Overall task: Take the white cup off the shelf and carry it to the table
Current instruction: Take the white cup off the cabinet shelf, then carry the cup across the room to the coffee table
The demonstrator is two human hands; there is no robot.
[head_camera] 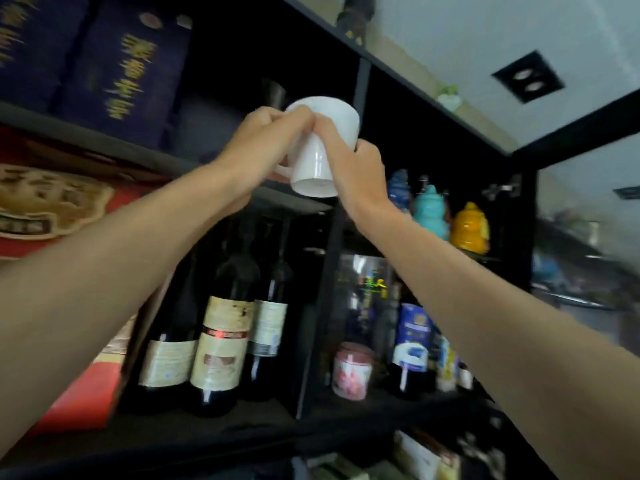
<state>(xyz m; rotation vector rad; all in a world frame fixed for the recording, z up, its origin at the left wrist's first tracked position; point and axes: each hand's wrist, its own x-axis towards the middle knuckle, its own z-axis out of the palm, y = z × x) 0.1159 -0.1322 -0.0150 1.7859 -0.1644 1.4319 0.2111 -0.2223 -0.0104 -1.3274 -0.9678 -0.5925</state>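
Note:
The white cup is held up in front of a dark shelf unit, tilted so its base faces me. My left hand grips it from the left, over the handle side. On the right side my right hand clasps the cup's wall. Both arms reach upward. The cup's handle pokes out below my left hand. The table is not in view.
Wine bottles stand on the lower shelf. Teal and yellow ceramic jars sit to the right. Dark blue boxes fill the upper left, a red box the lower left. Tins and cans stand lower right. An open cabinet door hangs at right.

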